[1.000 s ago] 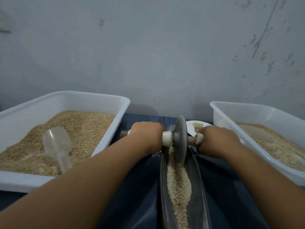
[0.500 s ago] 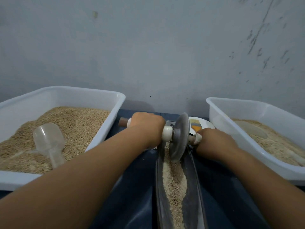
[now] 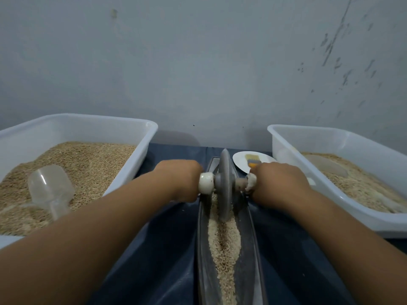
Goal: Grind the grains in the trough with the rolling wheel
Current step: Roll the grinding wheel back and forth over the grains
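On a dark blue table cover (image 3: 154, 249), two white tubs of grain flank the work: the left tub (image 3: 123, 126) with a clear scoop (image 3: 49, 188), the right tub (image 3: 330, 137). Between them runs the narrow trough (image 3: 248, 249), lined with grains (image 3: 223, 243). The grey rolling wheel (image 3: 225, 183) stands upright in it near the far end. The left hand (image 3: 178, 179) and right hand (image 3: 277, 181) each grip one side of its axle. Beyond lies a small white plate (image 3: 242, 159).
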`<state>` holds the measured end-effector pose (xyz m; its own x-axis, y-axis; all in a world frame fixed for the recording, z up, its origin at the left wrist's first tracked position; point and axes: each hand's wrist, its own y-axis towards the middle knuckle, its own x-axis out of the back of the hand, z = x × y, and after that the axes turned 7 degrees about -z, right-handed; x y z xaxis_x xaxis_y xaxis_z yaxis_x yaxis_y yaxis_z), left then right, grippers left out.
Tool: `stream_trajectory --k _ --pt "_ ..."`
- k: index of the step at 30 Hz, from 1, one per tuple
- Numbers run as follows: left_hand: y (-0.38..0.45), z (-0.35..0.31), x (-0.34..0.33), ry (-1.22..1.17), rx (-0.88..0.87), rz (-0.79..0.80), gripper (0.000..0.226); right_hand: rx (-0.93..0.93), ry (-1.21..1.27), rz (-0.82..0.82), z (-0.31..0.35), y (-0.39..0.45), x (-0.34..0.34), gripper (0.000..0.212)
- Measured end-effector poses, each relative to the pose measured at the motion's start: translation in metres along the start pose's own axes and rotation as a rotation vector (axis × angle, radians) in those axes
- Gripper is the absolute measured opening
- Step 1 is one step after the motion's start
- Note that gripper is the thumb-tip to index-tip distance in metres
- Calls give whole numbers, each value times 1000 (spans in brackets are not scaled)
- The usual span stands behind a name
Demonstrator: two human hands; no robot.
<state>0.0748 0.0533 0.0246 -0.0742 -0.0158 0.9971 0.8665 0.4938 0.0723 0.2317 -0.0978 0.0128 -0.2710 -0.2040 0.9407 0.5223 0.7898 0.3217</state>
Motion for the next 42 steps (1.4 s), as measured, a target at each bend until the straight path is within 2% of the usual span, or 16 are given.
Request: stream_trajectory --k 3,10,12,16,18,24,26,29,32,34,37,40,42 --pt "-12 3 -10 -12 -2 58 26 78 -36 23 -3 -13 -4 12" --pt "6 -2 0 51 9 -209 22 -55 -2 -49 5 8 2 10" --pt "8 0 3 35 -23 -183 20 -62 16 -36 5 8 2 12" --pt "-10 4 -8 18 -47 -32 28 65 -6 126 -2 -10 -1 11" --pt "-16 6 -16 28 -52 -53 26 94 -20 156 -2 -13 -1 11" --pt "-2 3 -14 6 52 -223 19 33 -30 -82 11 6 10 16" --pt "2 2 -11 5 63 -219 20 43 -50 -73 14 7 13 20" --pt "-5 5 -13 17 62 -162 18 76 -85 -45 13 -3 12 15" --pt "-19 7 -24 25 33 -135 18 146 -90 -62 9 -23 6 28" --pt "-17 6 -23 35 25 -162 18 129 -58 -62 5 -23 4 28" --pt "-3 2 -12 57 38 -188 19 85 -40 -55 6 -5 7 15" --pt "6 -1 -5 53 44 -170 16 44 -4 -63 9 8 10 31" --pt "-2 1 -6 29 42 -113 16 53 -19 -75 10 -3 10 28"
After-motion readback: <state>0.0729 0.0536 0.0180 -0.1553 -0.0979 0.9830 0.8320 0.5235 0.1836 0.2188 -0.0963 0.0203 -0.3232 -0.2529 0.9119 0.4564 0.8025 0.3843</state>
